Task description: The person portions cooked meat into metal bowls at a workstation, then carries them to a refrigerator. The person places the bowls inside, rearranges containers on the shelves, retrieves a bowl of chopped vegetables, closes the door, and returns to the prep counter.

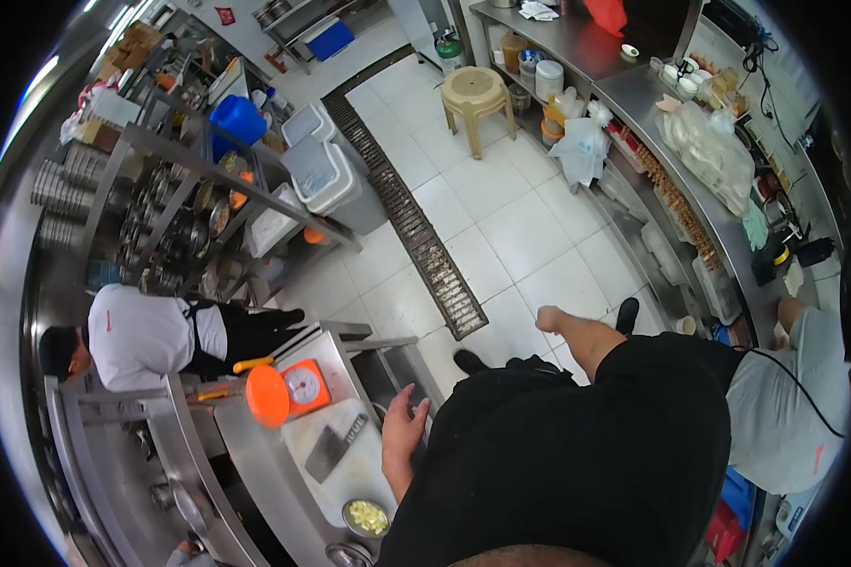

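Note:
My left hand (pixel 404 430) hangs beside the steel counter, fingers apart, holding nothing. Closest to it is a white cutting board (pixel 304 431), on which a cleaver (pixel 329 452) lies flat. A small metal bowl of pale yellow chopped pieces (pixel 367 517) sits at the board's near end. Past the board's far end are an orange kitchen scale (pixel 304 386) and its round orange pan (pixel 268 395). Out over the tiled floor, my right hand (pixel 553 319) is curled closed, with nothing visible in it and touching nothing.
A floor drain grate (pixel 402 189) runs ahead, with grey bins (pixel 326 175) to its left and a beige stool (pixel 477 99) to its right. One person in a white shirt (pixel 147 335) bends at the left; another person (pixel 790 406) stands close at the right.

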`<state>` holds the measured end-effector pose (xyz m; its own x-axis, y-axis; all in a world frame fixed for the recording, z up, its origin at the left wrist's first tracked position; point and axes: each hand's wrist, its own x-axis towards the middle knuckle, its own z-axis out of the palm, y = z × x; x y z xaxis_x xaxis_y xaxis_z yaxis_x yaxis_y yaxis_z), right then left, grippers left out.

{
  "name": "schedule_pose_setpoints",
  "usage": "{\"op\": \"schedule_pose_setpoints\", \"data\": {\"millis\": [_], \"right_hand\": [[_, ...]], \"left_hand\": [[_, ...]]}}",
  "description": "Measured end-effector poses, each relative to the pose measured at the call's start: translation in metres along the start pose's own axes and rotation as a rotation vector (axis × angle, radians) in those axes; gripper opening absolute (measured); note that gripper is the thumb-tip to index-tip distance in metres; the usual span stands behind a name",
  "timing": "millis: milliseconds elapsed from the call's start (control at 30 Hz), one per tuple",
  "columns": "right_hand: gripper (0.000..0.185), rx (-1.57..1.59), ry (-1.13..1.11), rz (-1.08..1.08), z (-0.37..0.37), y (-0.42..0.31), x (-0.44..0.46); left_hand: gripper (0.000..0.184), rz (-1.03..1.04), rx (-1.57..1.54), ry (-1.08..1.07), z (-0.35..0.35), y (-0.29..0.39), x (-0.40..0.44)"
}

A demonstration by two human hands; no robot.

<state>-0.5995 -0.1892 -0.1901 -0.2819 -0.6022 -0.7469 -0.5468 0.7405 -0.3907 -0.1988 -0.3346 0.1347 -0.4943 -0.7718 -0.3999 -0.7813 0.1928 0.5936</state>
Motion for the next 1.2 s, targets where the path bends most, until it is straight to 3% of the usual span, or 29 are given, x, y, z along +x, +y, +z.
{"op": "schedule_pose_setpoints", "data": {"millis": [200, 267, 333, 400, 467, 533, 600, 733, 800, 833, 900, 967, 1033, 1067, 1100, 1133, 1200], "right_hand": [[0.032, -0.058, -0.232, 0.086, -0.019, -0.037, 0.035], [0.031, 0.053, -0.195, 0.118, -0.04, -0.054, 0.043], [0.034, 0.173, -0.112, 0.097, -0.066, -0.065, 0.06], [0.038, -0.026, 0.167, -0.227, -0.076, -0.041, 0.113], [0.035, 0.371, 0.391, -0.145, -0.123, -0.062, 0.088], [0.03, 0.681, 0.431, 0.032, -0.159, -0.079, 0.072], [0.03, 0.607, 0.527, -0.013, -0.164, -0.05, 0.084], [0.03, 0.552, 0.244, 0.281, -0.153, 0.017, 0.103], [0.04, -0.079, 0.09, 0.143, -0.121, 0.076, 0.136], [0.046, -0.04, -0.039, 0.248, -0.096, 0.109, 0.159], [0.035, 0.313, -0.094, 0.454, -0.127, 0.113, 0.146], [0.026, 0.728, -0.01, 0.658, -0.182, 0.101, 0.137], [0.021, 0.811, 0.086, 0.695, -0.24, 0.092, 0.152], [0.028, 0.277, 0.066, 0.234, -0.206, 0.169, 0.238], [0.036, 0.399, 0.159, 0.315, -0.31, 0.137, 0.241], [0.04, 0.253, 0.491, 0.176, -0.352, 0.123, 0.245], [0.033, 0.275, 0.75, 0.139, -0.433, 0.109, 0.29]], "left_hand": [[0.059, 0.042, 0.166, -0.089, -0.031, -0.009, 0.113], [0.06, 0.106, 0.172, -0.098, -0.042, -0.016, 0.163], [0.062, 0.152, 0.138, -0.112, -0.056, -0.016, 0.214], [0.063, 0.123, 0.099, -0.179, -0.067, 0.0, 0.27], [0.063, 0.282, 0.306, -0.239, -0.074, 0.011, 0.337], [0.062, 0.411, 0.415, -0.271, -0.088, 0.038, 0.399], [0.061, 0.528, 0.455, -0.269, -0.1, 0.088, 0.449], [0.058, 0.65, 0.399, -0.172, -0.105, 0.198, 0.53], [0.058, 0.682, 0.386, -0.156, -0.09, 0.233, 0.564], [0.058, 0.71, 0.378, -0.166, -0.072, 0.242, 0.585], [0.06, 0.695, 0.343, -0.217, -0.046, 0.277, 0.611], [0.062, 0.589, 0.333, -0.385, -0.026, 0.317, 0.619], [0.064, 0.489, 0.354, -0.6, -0.012, 0.364, 0.631], [0.065, 0.518, 0.356, -0.581, -0.008, 0.385, 0.649], [0.065, 0.538, 0.373, -0.579, -0.005, 0.413, 0.676], [0.066, 0.561, 0.369, -0.575, -0.002, 0.424, 0.69], [0.065, 0.726, 0.403, -0.445, 0.007, 0.439, 0.737]]}}
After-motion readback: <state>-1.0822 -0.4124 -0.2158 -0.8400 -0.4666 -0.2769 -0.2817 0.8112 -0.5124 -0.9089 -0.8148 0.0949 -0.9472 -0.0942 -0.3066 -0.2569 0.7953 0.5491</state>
